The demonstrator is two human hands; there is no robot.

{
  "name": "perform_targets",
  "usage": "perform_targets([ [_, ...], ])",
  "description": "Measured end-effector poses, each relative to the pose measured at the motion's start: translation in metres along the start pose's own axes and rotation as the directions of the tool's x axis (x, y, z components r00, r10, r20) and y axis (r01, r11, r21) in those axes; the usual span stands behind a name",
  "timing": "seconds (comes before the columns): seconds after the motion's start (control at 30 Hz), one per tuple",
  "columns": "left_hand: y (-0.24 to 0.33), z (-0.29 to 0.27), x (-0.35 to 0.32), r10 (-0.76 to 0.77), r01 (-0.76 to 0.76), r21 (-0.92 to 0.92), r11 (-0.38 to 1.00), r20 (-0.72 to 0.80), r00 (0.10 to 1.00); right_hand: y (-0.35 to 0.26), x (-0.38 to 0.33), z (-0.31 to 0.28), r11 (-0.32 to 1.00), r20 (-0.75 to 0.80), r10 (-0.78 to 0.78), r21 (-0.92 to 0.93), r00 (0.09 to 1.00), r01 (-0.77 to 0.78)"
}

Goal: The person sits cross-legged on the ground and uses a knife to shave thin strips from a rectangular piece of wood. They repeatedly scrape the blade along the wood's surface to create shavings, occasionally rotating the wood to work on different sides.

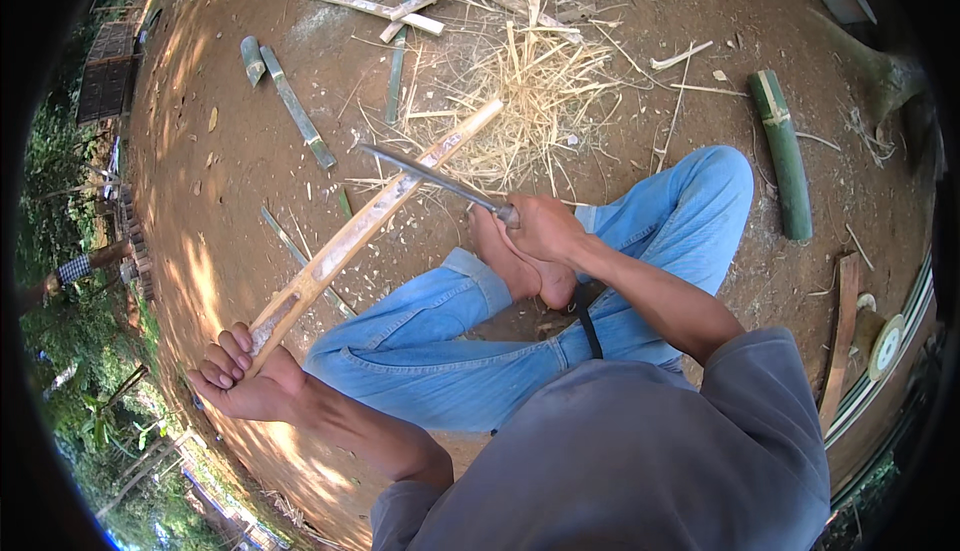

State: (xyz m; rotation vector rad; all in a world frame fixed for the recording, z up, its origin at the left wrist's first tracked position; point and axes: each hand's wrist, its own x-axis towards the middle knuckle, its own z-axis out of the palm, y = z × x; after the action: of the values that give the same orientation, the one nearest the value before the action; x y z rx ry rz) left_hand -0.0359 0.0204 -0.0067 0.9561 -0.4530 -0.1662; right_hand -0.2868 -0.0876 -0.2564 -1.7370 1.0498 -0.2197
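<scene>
My left hand (250, 376) grips the near end of a long split bamboo strip (345, 241), its pale, patchy inner face turned up. The strip slants away from me to the right, and its far end reaches over a heap of shavings. In my right hand (548, 229) is the handle of a long-bladed knife (430, 173), held above my bare feet. The dark blade lies across the strip towards its far end and points to the left. Whether its edge touches the strip I cannot tell.
Beyond the strip spreads a heap of thin bamboo shavings (540, 86). Several split bamboo pieces (375, 9) lie at the back. A green bamboo section (783, 161) rests on the right, and a narrower green piece (297, 106) on the left. Near my right side lies a brown plank (840, 336).
</scene>
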Motion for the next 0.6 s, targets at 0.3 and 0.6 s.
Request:
perform_targets([
  [0.3,-0.004,0.004,0.003,0.016,-0.013,0.039,0.999,-0.064,0.998,0.020,0.018,0.000,0.998,-0.122,-0.024,-0.053,0.992,0.018],
  [0.6,0.003,0.000,0.002,-0.011,0.011,0.018,1.000,-0.002,1.000,0.025,0.008,0.001,0.996,0.005,0.027,-0.080,1.000,-0.027],
])
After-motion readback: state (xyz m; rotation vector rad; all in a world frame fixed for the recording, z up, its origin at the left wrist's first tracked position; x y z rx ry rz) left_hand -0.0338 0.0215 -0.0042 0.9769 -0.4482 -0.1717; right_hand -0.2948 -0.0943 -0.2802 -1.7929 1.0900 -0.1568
